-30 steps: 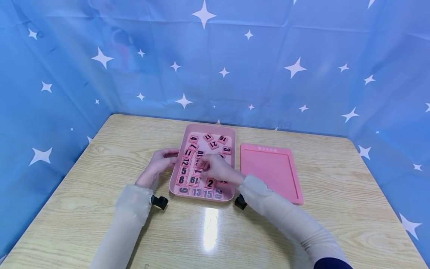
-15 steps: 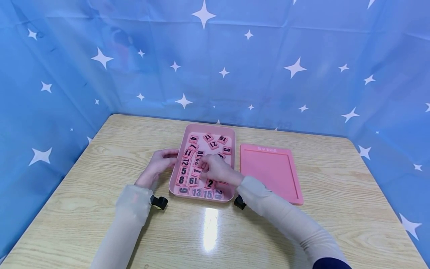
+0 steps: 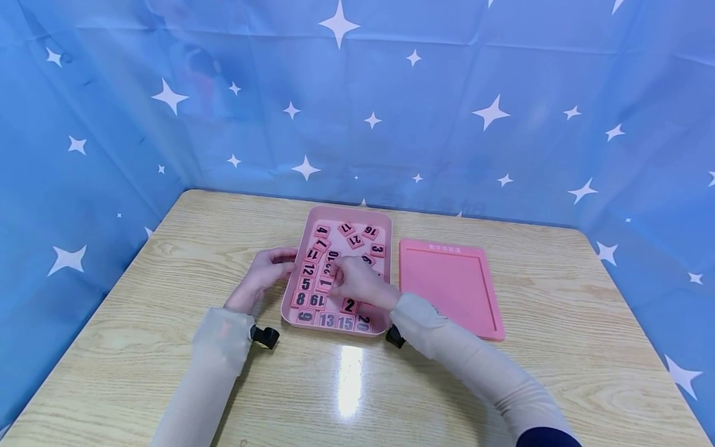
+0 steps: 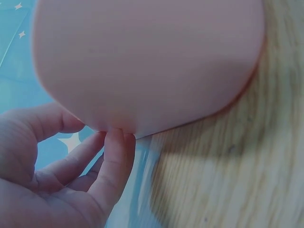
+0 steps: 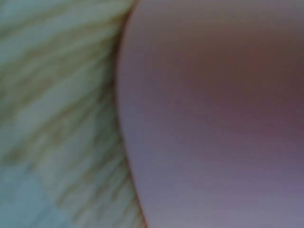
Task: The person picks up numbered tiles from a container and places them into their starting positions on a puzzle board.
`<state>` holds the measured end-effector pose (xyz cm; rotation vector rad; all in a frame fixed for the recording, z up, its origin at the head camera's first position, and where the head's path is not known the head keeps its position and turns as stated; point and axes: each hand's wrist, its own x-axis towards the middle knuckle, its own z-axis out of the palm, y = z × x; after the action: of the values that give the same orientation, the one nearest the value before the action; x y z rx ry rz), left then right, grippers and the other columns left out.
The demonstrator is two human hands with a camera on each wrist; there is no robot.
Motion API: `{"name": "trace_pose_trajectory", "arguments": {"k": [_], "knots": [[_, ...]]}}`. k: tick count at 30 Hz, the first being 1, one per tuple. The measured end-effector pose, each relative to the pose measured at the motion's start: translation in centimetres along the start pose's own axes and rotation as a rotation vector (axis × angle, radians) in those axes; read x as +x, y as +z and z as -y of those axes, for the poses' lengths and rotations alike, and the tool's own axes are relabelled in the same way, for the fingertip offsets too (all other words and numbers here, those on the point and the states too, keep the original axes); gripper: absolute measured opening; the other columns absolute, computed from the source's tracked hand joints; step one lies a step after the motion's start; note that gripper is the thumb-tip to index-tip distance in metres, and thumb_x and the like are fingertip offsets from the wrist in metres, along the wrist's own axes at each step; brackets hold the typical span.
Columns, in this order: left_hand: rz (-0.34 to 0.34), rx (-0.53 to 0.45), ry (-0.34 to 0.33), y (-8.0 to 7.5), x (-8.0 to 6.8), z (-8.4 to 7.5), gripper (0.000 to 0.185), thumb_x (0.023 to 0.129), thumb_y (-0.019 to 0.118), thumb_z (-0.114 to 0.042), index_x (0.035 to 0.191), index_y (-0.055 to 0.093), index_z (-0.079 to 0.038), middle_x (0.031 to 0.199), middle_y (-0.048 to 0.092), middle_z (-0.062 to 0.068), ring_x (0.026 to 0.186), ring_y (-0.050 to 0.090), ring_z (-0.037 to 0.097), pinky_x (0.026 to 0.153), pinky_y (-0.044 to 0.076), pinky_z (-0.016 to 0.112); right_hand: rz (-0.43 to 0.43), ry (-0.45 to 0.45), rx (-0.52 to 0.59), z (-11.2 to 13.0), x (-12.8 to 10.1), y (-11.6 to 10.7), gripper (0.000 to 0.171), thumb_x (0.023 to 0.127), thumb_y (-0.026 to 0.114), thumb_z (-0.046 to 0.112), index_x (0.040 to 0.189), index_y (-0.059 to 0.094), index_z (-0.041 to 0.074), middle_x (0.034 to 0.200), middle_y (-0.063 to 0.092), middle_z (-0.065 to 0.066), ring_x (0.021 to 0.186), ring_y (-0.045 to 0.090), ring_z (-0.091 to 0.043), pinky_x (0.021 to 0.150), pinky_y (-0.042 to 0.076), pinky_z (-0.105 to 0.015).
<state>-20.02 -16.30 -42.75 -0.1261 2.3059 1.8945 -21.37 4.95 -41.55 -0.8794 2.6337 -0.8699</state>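
Observation:
My right hand [image 3: 360, 279] reaches into the pink tray [image 3: 380, 217], fingers bent down among the number tiles. Its thumb and fingertips are right at the right edge of the tile marked 1 [image 3: 324, 284], close by the tile marked 19 [image 3: 317, 301]; I cannot tell whether a tile is pinched. My left hand [image 3: 264, 273] stays at the tray's left side. In the left wrist view its fingers [image 4: 116, 156] touch the outer wall [image 4: 156, 66]. The right wrist view shows only a blurred stretch of tray wall [image 5: 213, 118]; the hand is hidden there.
To the right of the tray lies a flat pink frame [image 3: 449, 285] with a raised rim. More tiles rest inside the tray, including 21 [image 3: 355, 241], 16 [image 3: 370, 231] and 2 [image 3: 349, 305]. A blue star-patterned curtain [image 3: 413, 112] stands behind the wooden table [image 3: 223, 217].
Tiles 1 and 19 have slid a little to the left, and tile 8 slightly as well. The right thumb has shifted left with them. The left hand and tray have stayed put.

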Motion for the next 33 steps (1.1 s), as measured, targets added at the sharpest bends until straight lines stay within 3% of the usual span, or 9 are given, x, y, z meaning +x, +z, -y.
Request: {"name": "trace_pose_trajectory", "arguments": {"k": [15,23,33], "knots": [[-0.001,0.007,-0.007,0.01,0.01,0.03,0.038,0.088,0.054,0.005,0.125,0.051,0.012,0.121,0.054,0.029,0.086,0.058,0.012,0.074,0.052,0.022,-0.016,0.08,-0.018,0.24,-0.01,-0.14,0.021,0.072,0.079,0.012,0.082,0.061,0.006,0.073,0.06,0.001,0.063,0.056,-0.009,0.06,0.049,-0.02],[-0.004,0.016,-0.012,0.04,0.12,-0.03,0.038,0.088,0.054,0.004,0.125,0.052,0.011,0.121,0.055,0.029,0.09,0.059,0.018,0.074,0.052,0.023,-0.005,0.063,-0.039,0.04,0.28,0.02,0.032,0.072,0.08,0.015,0.097,0.065,0.003,0.084,0.063,-0.002,0.076,0.06,-0.011,0.069,0.05,-0.019],[0.001,0.004,-0.017,-0.05,-0.03,-0.11,0.039,0.088,0.055,0.004,0.125,0.051,0.012,0.121,0.054,0.029,0.083,0.058,0.011,0.071,0.052,0.021,-0.015,0.037,-0.051,-0.05,0.27,0.03,0.028,0.072,0.079,0.014,0.094,0.066,0.004,0.08,0.059,0.0,0.072,0.056,-0.01,0.065,0.048,-0.019]]}}
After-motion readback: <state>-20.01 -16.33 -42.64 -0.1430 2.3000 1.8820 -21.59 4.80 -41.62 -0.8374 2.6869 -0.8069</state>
